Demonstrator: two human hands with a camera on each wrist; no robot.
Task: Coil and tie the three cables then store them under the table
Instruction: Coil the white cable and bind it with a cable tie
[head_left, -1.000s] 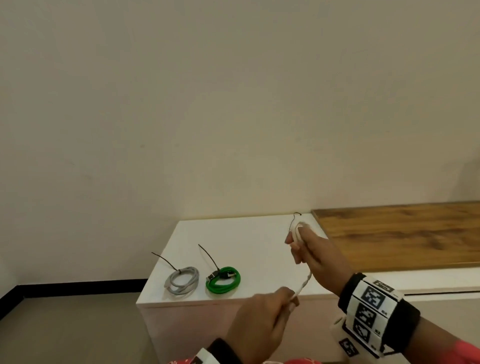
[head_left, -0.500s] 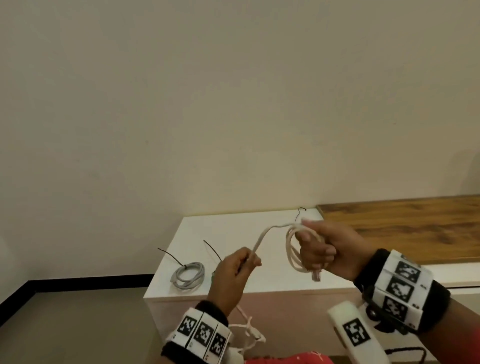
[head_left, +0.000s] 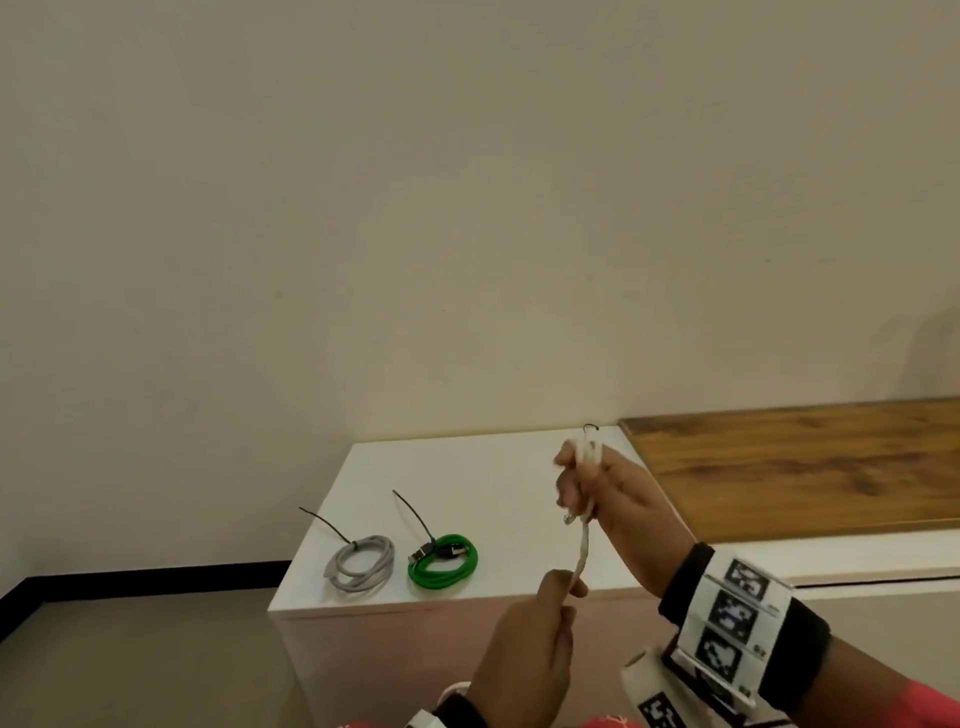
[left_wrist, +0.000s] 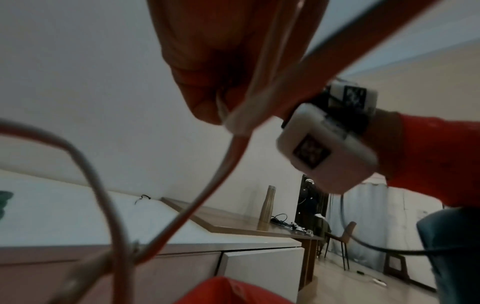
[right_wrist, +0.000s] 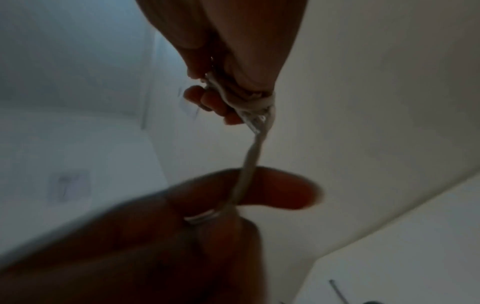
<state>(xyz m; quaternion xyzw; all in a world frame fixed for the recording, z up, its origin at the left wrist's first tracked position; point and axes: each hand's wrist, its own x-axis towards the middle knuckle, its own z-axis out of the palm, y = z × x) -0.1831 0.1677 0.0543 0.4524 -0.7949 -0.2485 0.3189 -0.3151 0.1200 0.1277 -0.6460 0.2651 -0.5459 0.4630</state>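
Cables: grey (head_left: 359, 563) & green (head_left: 442, 560) tied; I'm coiling white cable (head_left: 583, 545), right hand (head_left: 605, 499) gripping loops, left hand (head_left: 524, 660) pinching slack; storing left.

a wooden tabletop (head_left: 800, 467) adjoins the white surface on its right. a tall metal bottle (left_wrist: 267, 203) stands upright on it, black cords (left_wrist: 281, 219) beside it. a chair (left_wrist: 342, 236) stands beyond.
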